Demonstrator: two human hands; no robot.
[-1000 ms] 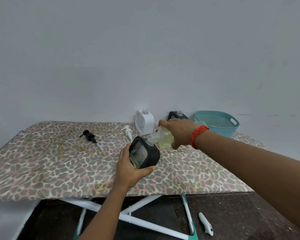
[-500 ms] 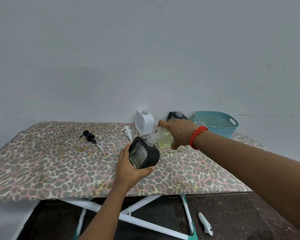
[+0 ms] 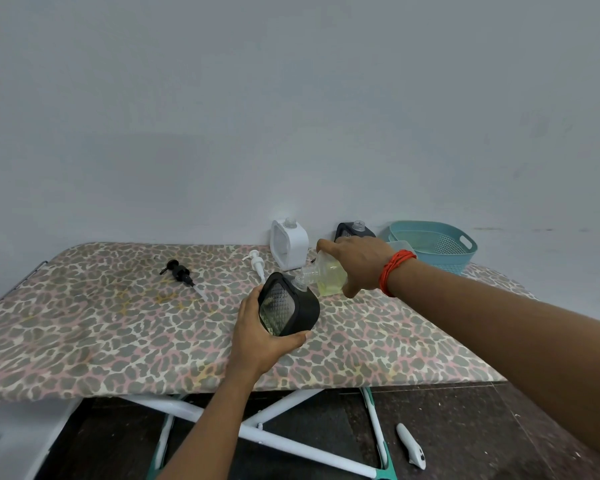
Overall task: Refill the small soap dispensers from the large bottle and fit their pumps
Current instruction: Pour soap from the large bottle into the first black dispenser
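My left hand (image 3: 257, 337) grips a black soap dispenser (image 3: 291, 306), tilted, over the leopard-print table (image 3: 101, 323). My right hand (image 3: 357, 261) holds the clear large bottle (image 3: 326, 277) of yellow-green soap tipped sideways, its neck at the dispenser's open mouth. A white dispenser (image 3: 289, 243) and a second black dispenser (image 3: 354, 230) stand uncapped at the back by the wall. A black pump (image 3: 179, 273) and a white pump (image 3: 257, 263) lie loose on the table.
A teal basket (image 3: 433, 245) sits at the table's back right corner, with a clear container edge (image 3: 399, 244) beside my right wrist. The table's white and teal legs (image 3: 274, 434) cross below. A white object (image 3: 411, 448) lies on the dark floor.
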